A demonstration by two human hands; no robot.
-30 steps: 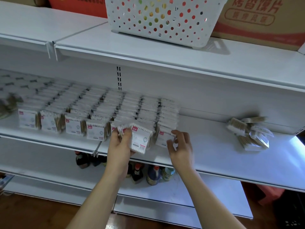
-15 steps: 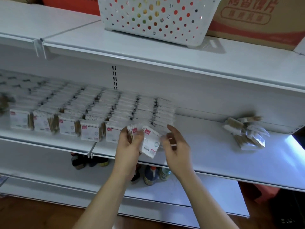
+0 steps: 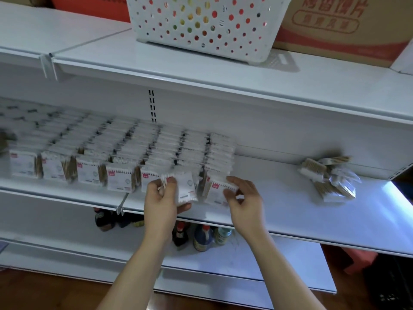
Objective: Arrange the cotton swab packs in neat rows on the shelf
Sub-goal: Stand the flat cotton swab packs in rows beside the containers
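Filling the middle shelf (image 3: 279, 211) from the far left in tidy front-to-back rows of cotton swab packs (image 3: 116, 157), standing upright, red-tagged faces forward, ending about mid-shelf. Likely light, thin and a little slippery in their plastic film, flexing if squeezed on the flat face; best pinched by the edges, thumb in front and fingers behind. Just right of the last complete row, left hand (image 3: 162, 203) curled around a small bunch of packs (image 3: 184, 186), thumb on the front near the top corner, holding them at the shelf's front lip. Immediately right of that, right hand (image 3: 242, 198) partly closed, fingertips pinching the top right edge of the front pack (image 3: 215, 190) of the end row, seemingly nudging it square. Well to the right of the rows, a loose pile of packs (image 3: 328, 177) lying tumbled on the shelf, not yet arranged. Below the shelf, under the hands, some bottles (image 3: 201, 238); above the rows, a perforated white basket (image 3: 201, 25) beside a cardboard box (image 3: 342, 30).
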